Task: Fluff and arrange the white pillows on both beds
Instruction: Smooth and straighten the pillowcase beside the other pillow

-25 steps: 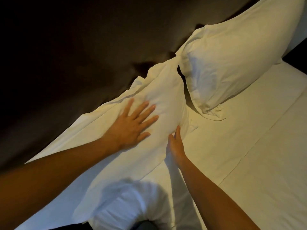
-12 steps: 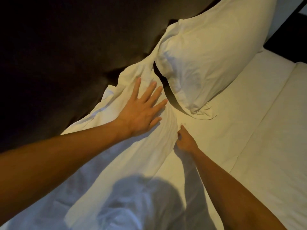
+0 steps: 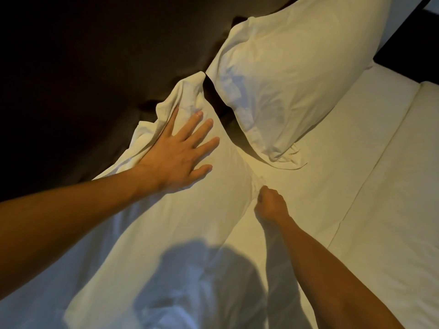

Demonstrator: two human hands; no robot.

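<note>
1. near pillow lies flat and limp along the bed by the dark headboard; the plump far pillow leans beside it.
2. left hand presses on it, fingers spread, gripping nothing.
3. right hand pinches the pillow's edge (thumb was raised a second ago, now curled closed).

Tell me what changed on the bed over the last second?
The left hand slid up the near pillow toward its top corner, palm flat. The right hand curled from open fingers into a fist at the pillow's edge. The far pillow stayed leaning against the headboard.
</note>
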